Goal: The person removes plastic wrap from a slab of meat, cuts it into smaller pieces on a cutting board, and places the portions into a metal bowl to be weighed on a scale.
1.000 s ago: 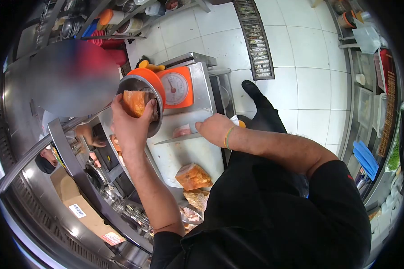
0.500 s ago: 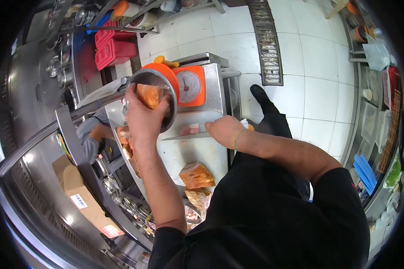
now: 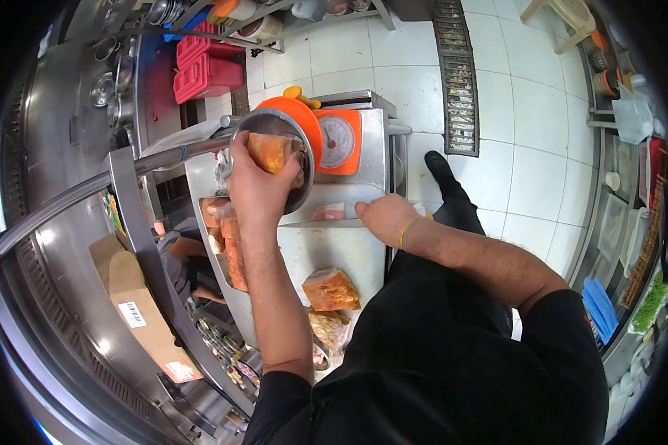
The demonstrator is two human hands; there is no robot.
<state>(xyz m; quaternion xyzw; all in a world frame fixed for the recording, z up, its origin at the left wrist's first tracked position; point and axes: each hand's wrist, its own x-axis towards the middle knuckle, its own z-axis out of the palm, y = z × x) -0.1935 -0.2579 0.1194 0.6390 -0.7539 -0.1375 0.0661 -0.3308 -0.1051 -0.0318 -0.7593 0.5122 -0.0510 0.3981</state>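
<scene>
My left hand (image 3: 256, 189) grips a block of orange-brown meat (image 3: 269, 152) inside the rim of a steel bowl (image 3: 302, 194). The bowl sits on the round orange pan (image 3: 309, 122) of a dial scale (image 3: 339, 142). My right hand (image 3: 384, 219) is closed round a knife whose handle is hidden; its thin blade (image 3: 315, 224) points left along the white cutting board (image 3: 312, 256). Beside the blade lies a small pale-pink piece of meat (image 3: 329, 212). Nearer my body, another orange-brown block of meat (image 3: 331, 289) rests on the board, with a bagged piece (image 3: 329, 328) below it.
To the left, a tray holds several meat blocks (image 3: 234, 248). A metal rail (image 3: 159, 159) and upright post (image 3: 137, 200) run along that side. Behind them part of another person (image 3: 182, 256) shows. A cardboard box (image 3: 137, 311) lies at lower left, red bins (image 3: 206, 76) at the back.
The whole view has shifted slightly, showing more of the meat tray and the other person. My left hand keeps its block in the bowl; my right hand stays at the board with the knife.
</scene>
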